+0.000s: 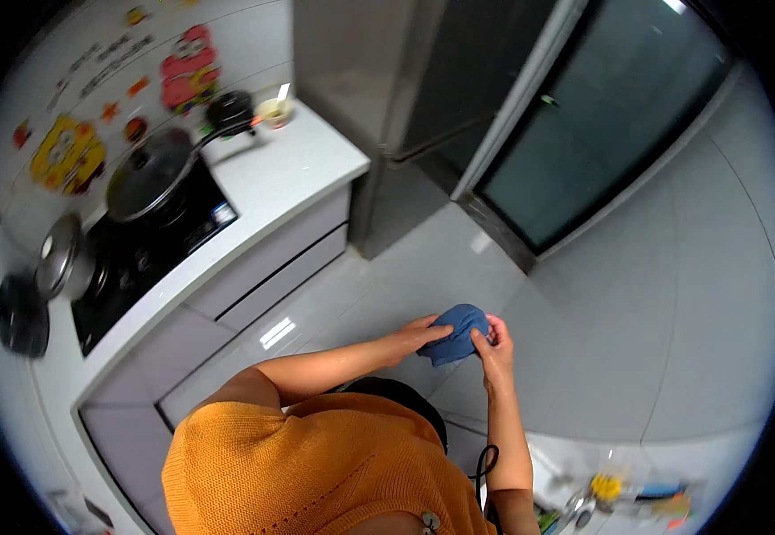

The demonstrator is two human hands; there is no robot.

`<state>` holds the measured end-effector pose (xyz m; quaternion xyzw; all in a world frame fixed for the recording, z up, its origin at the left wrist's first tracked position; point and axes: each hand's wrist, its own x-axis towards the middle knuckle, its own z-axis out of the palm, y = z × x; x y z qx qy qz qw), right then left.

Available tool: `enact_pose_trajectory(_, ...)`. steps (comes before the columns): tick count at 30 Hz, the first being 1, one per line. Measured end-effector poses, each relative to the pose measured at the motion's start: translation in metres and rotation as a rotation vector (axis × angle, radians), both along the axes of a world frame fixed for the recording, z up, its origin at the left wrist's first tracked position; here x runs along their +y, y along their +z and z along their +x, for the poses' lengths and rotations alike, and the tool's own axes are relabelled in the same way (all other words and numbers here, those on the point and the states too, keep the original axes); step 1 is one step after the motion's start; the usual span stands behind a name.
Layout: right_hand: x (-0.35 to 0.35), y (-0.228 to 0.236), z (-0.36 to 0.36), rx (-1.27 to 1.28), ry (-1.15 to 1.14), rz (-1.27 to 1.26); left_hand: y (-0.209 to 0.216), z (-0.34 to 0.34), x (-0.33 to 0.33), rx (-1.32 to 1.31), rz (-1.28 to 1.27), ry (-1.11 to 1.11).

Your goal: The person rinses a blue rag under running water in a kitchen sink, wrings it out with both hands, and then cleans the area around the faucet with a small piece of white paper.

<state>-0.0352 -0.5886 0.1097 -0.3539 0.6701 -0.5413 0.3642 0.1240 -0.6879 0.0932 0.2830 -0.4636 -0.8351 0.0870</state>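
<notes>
A crumpled blue cloth [459, 323] is held between my two hands in front of my body, above the floor. My left hand [418, 337] grips its left edge, with the thumb lying over the top. On the other side my right hand [495, 346] pinches the cloth, thumb in front and fingers behind. Folds of the cloth partly hide the fingers of both hands.
On the left a white counter [303, 165] carries a black stove [129, 267], a lidded frying pan [148, 176], a pot [66, 259] and a small bowl [274, 113]. A refrigerator [414, 80] and glass door [601, 116] stand ahead. Blurred items [606, 487] lie lower right.
</notes>
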Motion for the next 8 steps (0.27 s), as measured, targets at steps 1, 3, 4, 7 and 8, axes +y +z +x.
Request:
enact_pose_trajectory(1,-0.020,0.003,0.001,0.056,0.011,-0.041,-0.006,0.005,-0.008,0.020,0.008,0.075)
enact_pose_trajectory(3,-0.053,0.017,0.011,0.074,0.067,-0.081,-0.019,0.011,-0.023,0.062,0.024,0.210)
enact_pose_trajectory(4,-0.067,0.021,0.014,0.100,0.128,-0.093,-0.012,0.018,-0.028,0.063,0.041,0.280)
enact_pose_trajectory(7,-0.103,0.016,0.004,-0.182,0.342,-0.101,-0.016,0.014,-0.043,0.021,0.154,0.500)
enact_pose_trajectory(8,-0.113,0.010,-0.003,-0.336,0.414,-0.095,-0.016,0.009,-0.049,0.019,0.154,0.527)
